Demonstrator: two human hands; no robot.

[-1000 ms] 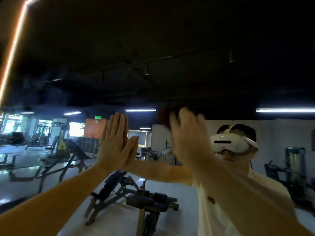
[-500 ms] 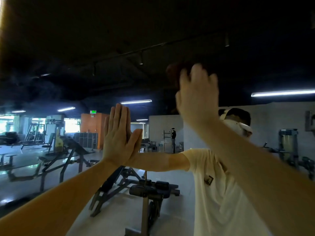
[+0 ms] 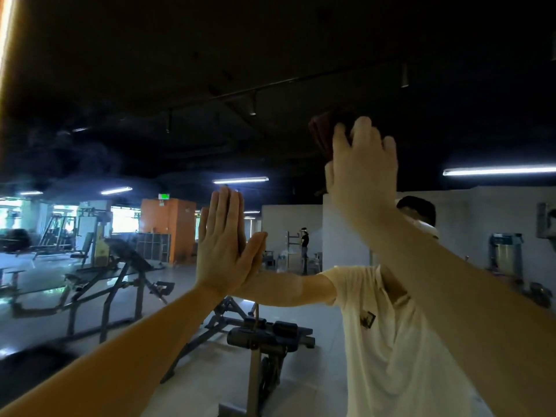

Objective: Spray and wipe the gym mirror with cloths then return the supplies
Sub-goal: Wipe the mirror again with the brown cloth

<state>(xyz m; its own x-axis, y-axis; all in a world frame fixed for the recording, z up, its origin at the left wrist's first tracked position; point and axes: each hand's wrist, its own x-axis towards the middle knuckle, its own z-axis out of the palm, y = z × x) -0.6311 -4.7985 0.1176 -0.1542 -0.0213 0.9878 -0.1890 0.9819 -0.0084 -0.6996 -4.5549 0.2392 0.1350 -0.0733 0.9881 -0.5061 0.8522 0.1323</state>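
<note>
At centre left of the frame, the left hand (image 3: 224, 245) lies flat against the mirror (image 3: 180, 85), palm on the glass, 4 fingers straight and pressed together, thumb angled out to the right. It holds nothing. Its reflection meets it palm to palm.

Upper right of centre: the right hand (image 3: 361, 173) is raised higher, back of the hand to the camera, fingers extended and slightly spread. It presses a dark red cloth (image 3: 320, 130) onto the glass. The cloth is folded or bunched and sticks out past the fingertips to the upper left; the rest is hidden behind the hand. Thumb not visible, so I cannot tell whether it hooks the cloth. Both forearms run in from the bottom corners.

Everything else is reflection. Lower right: the person's white shirt (image 3: 391, 341), and a white headset (image 3: 427, 233) mostly hidden by the right forearm. Bottom centre: a flat bench (image 3: 264, 335). Left of it: an incline bench (image 3: 126, 257) on a dark frame. Behind, mid left: an orange wall (image 3: 168, 224) with a green sign on top. Small in the middle distance, a 2nd person (image 3: 305, 239) stands by a rack. A tube light (image 3: 496, 170) glows at the right edge, more at centre and left. The ceiling fills the dark upper half. A bright strip (image 3: 4, 31) runs down the upper left edge.
</note>
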